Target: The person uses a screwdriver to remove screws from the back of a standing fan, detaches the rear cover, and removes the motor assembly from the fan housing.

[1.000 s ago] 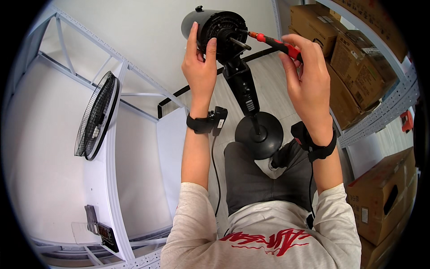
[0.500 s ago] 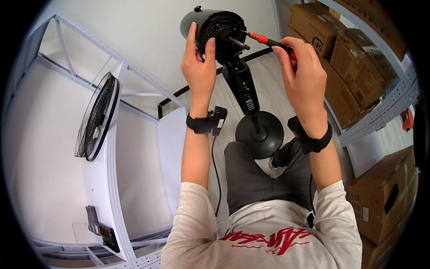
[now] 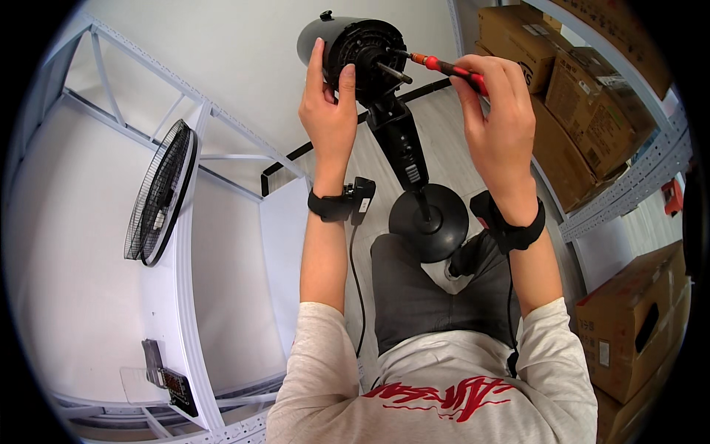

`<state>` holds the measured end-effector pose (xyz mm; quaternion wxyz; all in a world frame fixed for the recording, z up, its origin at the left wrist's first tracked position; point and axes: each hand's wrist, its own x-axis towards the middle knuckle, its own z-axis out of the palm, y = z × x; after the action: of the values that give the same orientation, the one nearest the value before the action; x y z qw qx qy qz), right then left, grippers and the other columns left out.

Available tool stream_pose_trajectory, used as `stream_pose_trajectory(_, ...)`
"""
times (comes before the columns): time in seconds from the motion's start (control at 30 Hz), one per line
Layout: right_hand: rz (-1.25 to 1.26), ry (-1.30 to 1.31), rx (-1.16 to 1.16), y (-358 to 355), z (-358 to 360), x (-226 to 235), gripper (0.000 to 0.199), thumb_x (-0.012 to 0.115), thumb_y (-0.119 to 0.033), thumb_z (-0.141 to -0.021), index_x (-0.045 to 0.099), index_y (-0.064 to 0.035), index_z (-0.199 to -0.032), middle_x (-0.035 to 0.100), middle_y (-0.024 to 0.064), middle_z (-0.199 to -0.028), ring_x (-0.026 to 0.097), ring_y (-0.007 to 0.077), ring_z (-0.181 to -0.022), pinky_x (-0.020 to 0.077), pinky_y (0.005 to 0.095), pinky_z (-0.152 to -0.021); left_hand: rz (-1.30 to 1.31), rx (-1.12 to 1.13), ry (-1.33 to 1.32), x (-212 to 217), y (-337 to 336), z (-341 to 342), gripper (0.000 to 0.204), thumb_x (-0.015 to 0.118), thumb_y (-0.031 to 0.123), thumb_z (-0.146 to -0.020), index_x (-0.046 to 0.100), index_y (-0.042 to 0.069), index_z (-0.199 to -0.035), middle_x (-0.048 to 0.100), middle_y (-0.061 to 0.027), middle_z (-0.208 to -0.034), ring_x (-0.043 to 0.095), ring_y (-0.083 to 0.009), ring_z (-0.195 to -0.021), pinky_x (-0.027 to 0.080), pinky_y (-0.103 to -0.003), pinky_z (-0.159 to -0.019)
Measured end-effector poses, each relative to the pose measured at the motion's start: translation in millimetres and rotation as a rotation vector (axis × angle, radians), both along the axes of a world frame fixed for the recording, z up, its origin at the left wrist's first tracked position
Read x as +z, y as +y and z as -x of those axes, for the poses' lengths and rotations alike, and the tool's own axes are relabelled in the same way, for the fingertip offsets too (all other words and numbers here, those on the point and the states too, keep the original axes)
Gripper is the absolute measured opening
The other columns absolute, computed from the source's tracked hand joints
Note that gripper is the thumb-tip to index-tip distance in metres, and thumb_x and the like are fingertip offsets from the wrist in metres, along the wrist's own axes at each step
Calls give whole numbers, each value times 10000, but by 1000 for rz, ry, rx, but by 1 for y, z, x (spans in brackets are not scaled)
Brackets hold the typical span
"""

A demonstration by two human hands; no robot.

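Your left hand (image 3: 330, 122) clasps the fan motor (image 3: 355, 46), grille (image 3: 158, 194) already off, on the shelf's (image 3: 170, 311) right edge; right hand (image 3: 504, 122) grips a screwdriver (image 3: 438, 66).

We get bright, even indoor light, its source outside our view. The white shelf (image 3: 81, 251) looks pale, while the cardboard boxes (image 3: 593, 111) sit dimmer and the dark front of the fan motor (image 3: 355, 48) swallows detail. Both hands (image 3: 501, 122) look crisp to us. Fisheye distortion bends straight edges, and black vignetting rounds off our corners.
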<state>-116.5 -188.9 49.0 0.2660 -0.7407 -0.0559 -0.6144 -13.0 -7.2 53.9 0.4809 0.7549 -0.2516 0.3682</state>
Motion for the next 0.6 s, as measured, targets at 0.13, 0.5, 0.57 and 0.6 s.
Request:
stream_pose_trajectory(0.13,-52,-61,97,6,3,3,187,734,-114,-866,649,-76,-1028,599,66,-884,628,197,-693,505,321,-622,7,4,-36,-3,1,-5,522,662,333,-954,523,172,-1431,374,45,-673,331,-73,-602,327,-229,-546)
stream_pose_trajectory(0.5,-4,-3,61,2,4,2,253,756,-99,-840,652,-102,-1071,601,81,-987,656,221,-807,517,314,-615,11,-4,4,0,-1,1,509,666,269,-952,520,114,-1414,621,-3,-879,414,-93,-659,374,-236,-600)
stream_pose_trajectory(0.57,-47,-14,94,6,5,3,262,760,-104,-837,649,-99,-1075,604,91,-991,660,223,-810,519,316,-612,8,1,17,-1,1,1,505,665,268,-952,522,113,-1412,636,-9,-904,418,-94,-663,378,-234,-604)
stream_pose_trajectory(0.6,-69,-12,100,7,5,4,262,759,-98,-836,647,-93,-1073,606,96,-988,659,223,-811,520,317,-615,3,2,23,-1,1,1,504,665,267,-953,524,112,-1411,635,-9,-906,418,-94,-663,378,-234,-604)
